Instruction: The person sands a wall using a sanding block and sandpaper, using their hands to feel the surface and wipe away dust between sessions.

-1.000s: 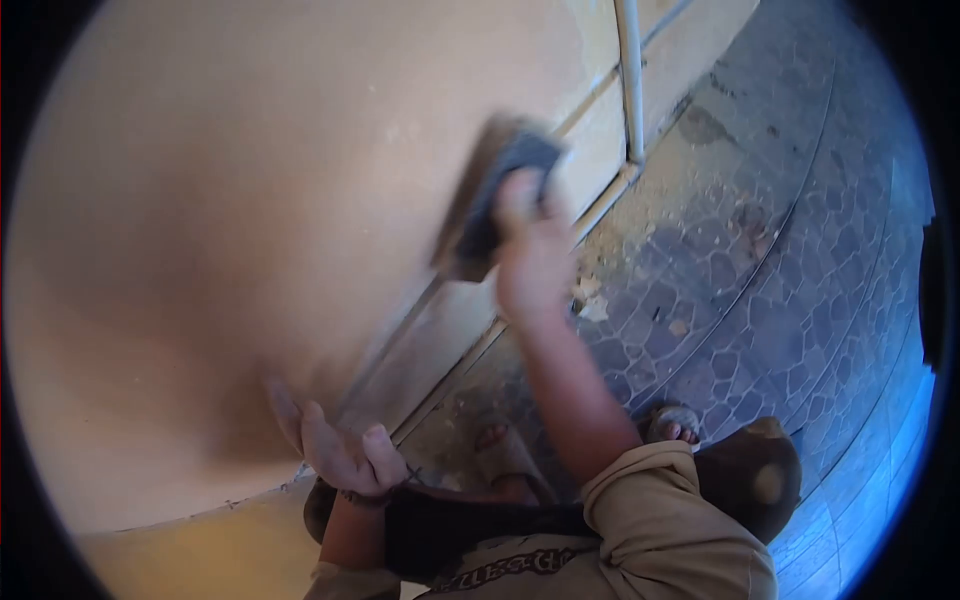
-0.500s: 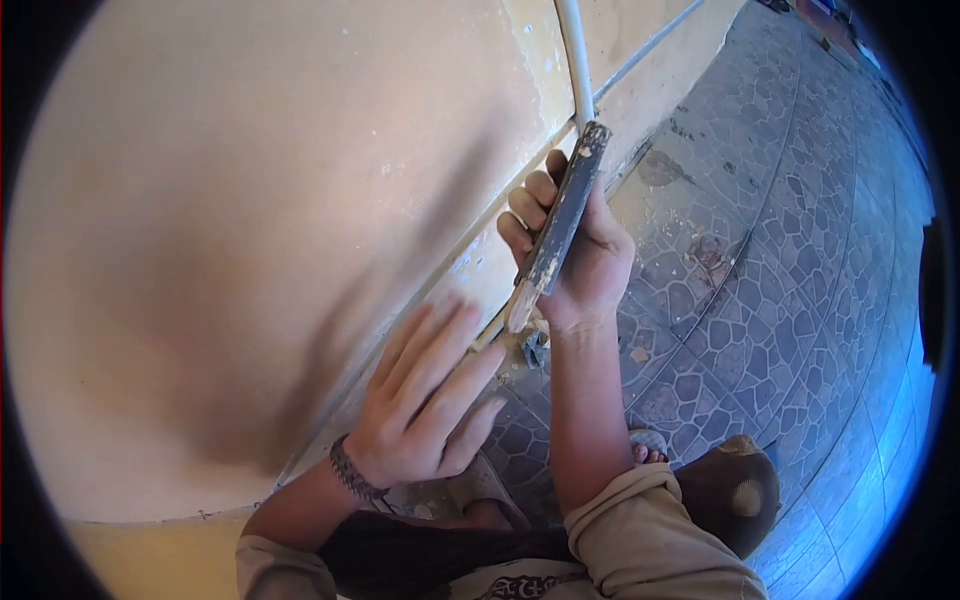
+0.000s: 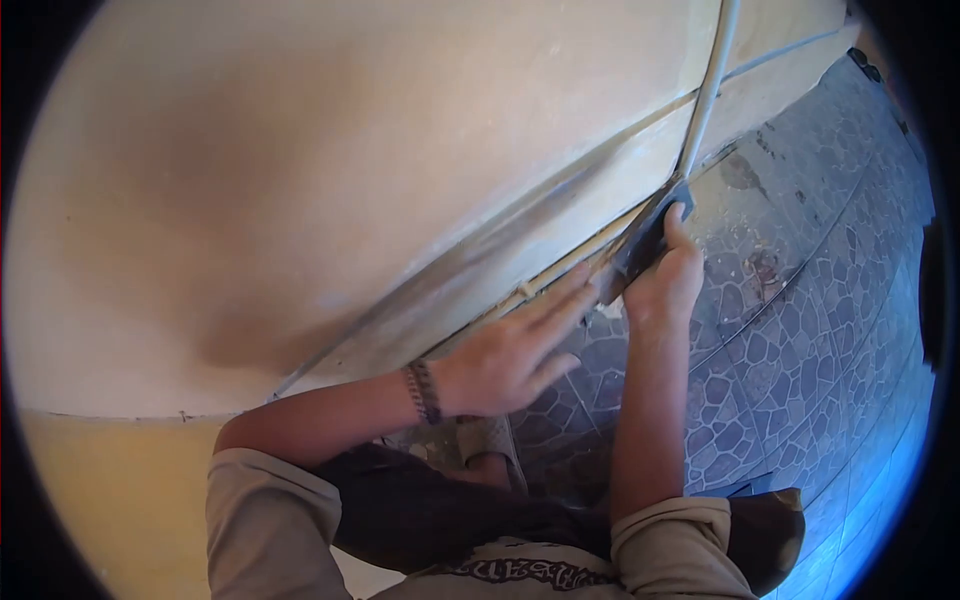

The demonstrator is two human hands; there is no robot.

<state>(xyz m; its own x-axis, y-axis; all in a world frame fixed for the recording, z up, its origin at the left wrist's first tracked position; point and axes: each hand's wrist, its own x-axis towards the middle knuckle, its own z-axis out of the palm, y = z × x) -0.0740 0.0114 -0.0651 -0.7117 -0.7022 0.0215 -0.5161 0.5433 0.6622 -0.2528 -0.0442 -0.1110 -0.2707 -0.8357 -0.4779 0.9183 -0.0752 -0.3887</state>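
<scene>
I'm looking at a cream wall (image 3: 430, 130) with big soft shadows on it, a yellow section (image 3: 110, 480) at one end and a pale pipe (image 3: 709, 90) running down it. Floor's (image 3: 810, 300) grey crazy-paving with whitish joints, super blue along one edge.

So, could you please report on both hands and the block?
Right hand holding block, low by wall. Left hand open beside block, contact unclear. Pipe at block's far end, possibly in the way.
</scene>
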